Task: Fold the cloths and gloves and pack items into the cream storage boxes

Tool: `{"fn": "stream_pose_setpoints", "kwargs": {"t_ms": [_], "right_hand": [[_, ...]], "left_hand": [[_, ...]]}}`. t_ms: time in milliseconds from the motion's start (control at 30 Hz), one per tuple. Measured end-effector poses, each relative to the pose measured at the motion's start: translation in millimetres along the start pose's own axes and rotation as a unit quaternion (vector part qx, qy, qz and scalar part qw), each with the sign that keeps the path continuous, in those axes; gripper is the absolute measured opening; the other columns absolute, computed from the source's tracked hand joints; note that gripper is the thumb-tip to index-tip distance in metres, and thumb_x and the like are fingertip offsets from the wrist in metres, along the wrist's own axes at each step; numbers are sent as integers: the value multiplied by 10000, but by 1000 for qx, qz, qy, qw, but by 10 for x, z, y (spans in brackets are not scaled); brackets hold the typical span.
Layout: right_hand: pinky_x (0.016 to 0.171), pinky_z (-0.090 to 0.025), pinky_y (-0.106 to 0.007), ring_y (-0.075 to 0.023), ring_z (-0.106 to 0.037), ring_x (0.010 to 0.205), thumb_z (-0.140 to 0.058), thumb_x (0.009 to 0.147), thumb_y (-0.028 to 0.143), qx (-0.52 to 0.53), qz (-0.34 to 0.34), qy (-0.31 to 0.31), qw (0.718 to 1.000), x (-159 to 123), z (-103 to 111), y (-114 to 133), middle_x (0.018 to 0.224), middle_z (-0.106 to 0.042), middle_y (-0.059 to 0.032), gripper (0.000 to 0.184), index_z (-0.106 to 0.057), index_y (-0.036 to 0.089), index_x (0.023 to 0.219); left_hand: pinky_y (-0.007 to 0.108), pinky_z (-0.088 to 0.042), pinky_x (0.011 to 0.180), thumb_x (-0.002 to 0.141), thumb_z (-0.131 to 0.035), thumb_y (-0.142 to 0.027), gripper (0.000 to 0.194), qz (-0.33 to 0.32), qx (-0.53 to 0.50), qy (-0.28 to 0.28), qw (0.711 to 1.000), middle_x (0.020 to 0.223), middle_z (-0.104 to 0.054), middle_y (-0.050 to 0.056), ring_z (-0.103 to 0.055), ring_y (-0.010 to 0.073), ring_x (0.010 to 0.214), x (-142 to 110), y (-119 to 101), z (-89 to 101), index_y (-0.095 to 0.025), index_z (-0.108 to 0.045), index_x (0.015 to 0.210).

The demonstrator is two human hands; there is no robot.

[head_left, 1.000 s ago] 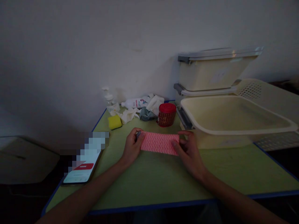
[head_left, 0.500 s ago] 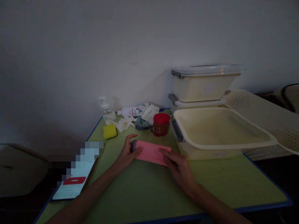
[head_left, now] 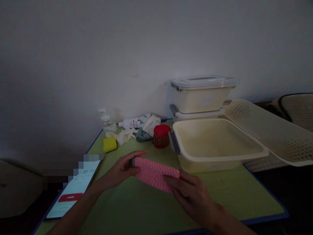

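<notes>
A folded pink textured cloth (head_left: 155, 173) is held above the green table between both hands, its right end lower than its left. My left hand (head_left: 123, 168) grips the left end, where a small dark patterned part shows between thumb and fingers. On the right end my right hand (head_left: 192, 192) is closed, thumb and fingers pinching the edge. Beyond the cloth stand a red-lidded jar (head_left: 161, 136) and a yellow sponge (head_left: 110, 144).
A cream basin (head_left: 220, 159) sits at the right, before stacked lidded boxes (head_left: 204, 98) and a perforated basket (head_left: 271, 130). Crumpled cloths (head_left: 126, 135), a white bottle (head_left: 130, 123) and a pump bottle (head_left: 107, 122) line the back. A phone (head_left: 73, 192) leans at the left edge.
Both hands and the cloth appear lower and nearer, and the cloth tilts more, its right end dropping. The view has shifted slightly.
</notes>
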State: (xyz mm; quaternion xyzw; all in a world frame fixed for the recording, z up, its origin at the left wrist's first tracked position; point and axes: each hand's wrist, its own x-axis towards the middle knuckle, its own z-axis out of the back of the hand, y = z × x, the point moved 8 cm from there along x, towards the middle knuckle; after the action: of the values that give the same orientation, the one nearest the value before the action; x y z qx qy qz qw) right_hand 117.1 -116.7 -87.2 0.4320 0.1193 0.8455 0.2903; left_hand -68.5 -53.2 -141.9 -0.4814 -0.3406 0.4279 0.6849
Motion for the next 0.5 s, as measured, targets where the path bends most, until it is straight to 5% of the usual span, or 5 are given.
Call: {"fn": "stream_pose_setpoints", "kwargs": {"t_ms": [233, 300, 500], "right_hand": [[592, -519, -248, -167, -627, 710, -532, 785, 165, -55, -10, -43, 998, 328, 869, 287, 808, -656, -52, 220, -636, 257, 956], [662, -521, -276, -184, -621, 802, -588, 747, 176, -51, -41, -54, 996, 435, 1105, 203, 897, -654, -48, 242, -625, 251, 974], [594, -475, -246, -126, -572, 676, -631, 722, 250, 95, -176, -88, 976, 707, 1581, -421, 819, -631, -10, 145, -632, 222, 864]], "left_hand": [[340, -428, 937, 818, -564, -294, 479, -133, 151, -9, 980, 1274, -506, 50, -502, 217, 1112, 71, -977, -148, -317, -443, 1281], [345, -416, 951, 829, -555, -279, 535, -176, 160, 7, 971, 1306, -482, 57, -510, 210, 1106, 167, -1255, -273, -316, -366, 1328], [349, -423, 927, 821, -568, -275, 639, -248, 187, 22, 950, 1237, -533, 45, -516, 212, 1082, 623, -1742, -670, -309, -259, 1379]]}}
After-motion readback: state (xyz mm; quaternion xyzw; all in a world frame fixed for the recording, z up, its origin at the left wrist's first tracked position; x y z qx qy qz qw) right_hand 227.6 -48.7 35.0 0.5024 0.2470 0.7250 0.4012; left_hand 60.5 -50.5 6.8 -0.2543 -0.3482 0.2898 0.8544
